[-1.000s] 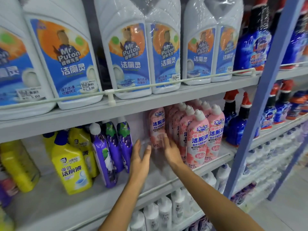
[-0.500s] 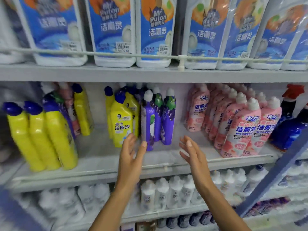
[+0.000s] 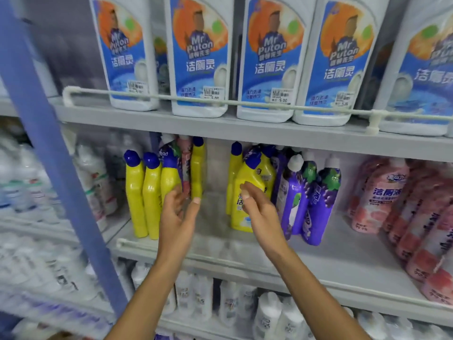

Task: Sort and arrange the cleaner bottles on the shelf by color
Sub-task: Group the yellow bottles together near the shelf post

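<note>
**Q:** Where were the misplaced bottles located?

**A:** A stray pink bottle (image 3: 185, 165) and a stray purple bottle (image 3: 169, 153) were found upright on the middle shelf (image 3: 318, 256). They stood at the back of the left yellow group (image 3: 134, 192). Both long axes were vertical. Only the upper parts were exposed behind the front row.

**Q:** How were the hands disposed?

**A:** The left hand (image 3: 177, 217) was held just in front of that group, with its fingers (image 3: 176, 195) straight and spread and nothing gripped. Contact with the nearest yellow bottle could not be determined. The right hand (image 3: 261, 212) was held before the labelled yellow bottle (image 3: 252, 177) of the second yellow group. Its fingers were loosely curled and nothing was held.

**Q:** Which relation was judged to govern the coming move?

**A:** The strays lay beyond and above the left fingers, deeper into the shelf. The left hand was judged the nearer, the right being well apart from them across the gap. A reach past the front yellow row would be required, followed by a lift along the vertical axis. Toppling of the neighbouring bottles was judged the main risk.

**Q:** What was recorded around this area?

**A:** The purple row (image 3: 293, 192) stood just beside the second yellow group. The pink row (image 3: 378, 200) stood further right. White jugs (image 3: 198, 69) were ranged on the shelf above, and a blue upright (image 3: 49, 168) stood at the left.
</note>
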`<state>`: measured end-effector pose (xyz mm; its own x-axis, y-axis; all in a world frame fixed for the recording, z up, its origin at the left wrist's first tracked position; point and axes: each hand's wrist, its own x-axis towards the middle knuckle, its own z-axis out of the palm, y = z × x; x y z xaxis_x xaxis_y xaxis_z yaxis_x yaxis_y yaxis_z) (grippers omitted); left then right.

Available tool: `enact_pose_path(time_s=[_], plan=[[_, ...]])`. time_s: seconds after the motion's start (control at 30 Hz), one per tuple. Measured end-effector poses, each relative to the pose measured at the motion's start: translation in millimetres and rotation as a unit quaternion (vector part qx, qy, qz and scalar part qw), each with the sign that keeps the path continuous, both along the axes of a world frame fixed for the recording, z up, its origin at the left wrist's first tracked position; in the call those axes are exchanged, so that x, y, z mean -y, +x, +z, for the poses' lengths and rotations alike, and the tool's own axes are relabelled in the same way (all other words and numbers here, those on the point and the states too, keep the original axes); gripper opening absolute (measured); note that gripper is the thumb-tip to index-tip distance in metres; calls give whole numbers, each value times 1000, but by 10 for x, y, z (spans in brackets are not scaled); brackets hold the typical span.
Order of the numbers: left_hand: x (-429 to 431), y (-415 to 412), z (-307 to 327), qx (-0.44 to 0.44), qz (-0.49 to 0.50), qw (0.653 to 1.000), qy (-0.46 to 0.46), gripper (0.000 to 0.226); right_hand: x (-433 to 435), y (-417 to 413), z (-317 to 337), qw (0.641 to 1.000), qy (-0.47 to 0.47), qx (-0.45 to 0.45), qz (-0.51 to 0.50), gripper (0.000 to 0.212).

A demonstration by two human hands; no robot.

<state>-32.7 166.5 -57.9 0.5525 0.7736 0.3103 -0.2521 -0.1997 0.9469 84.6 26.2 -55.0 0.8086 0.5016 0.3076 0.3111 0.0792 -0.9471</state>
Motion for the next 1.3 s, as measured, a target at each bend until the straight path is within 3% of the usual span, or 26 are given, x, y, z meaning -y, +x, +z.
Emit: enact_pose_path(time_s=[0.13, 0.3, 0.4, 0.5, 0.67, 1.0, 1.1, 1.23, 1.3], plan=[[-26, -33, 85, 13, 58, 998, 24, 41, -559, 134, 278, 999, -3, 40, 37, 34], [-207, -147, 178, 42, 251, 963, 87, 31, -1152, 261, 439, 992, -28, 89, 89, 30], [-572, -199, 99, 1, 315, 946, 81, 50, -1414, 86, 307, 985, -27, 70, 157, 23], [-917, -243, -32, -58, 244, 968, 31, 71, -1591, -115, 27, 984, -11, 52, 172, 46], [-1086, -239, -165, -76, 97, 992, -8, 47, -1652, -211, -163, 994, 18, 52, 90, 72], [-930, 151, -223, -38, -77, 996, -26, 42, -1103, -149, -149, 989, 33, 133, -51, 44], [-864, 372, -296, -59, -119, 991, -22, 52, -911, -115, -128, 976, 4, 175, -131, 41], [-838, 633, -333, -85, -170, 982, -2, 45, -797, -94, -101, 955, -22, 204, -216, 47], [-869, 740, -295, -112, -184, 976, 22, 58, -783, -116, -79, 950, -15, 211, -229, 41]])
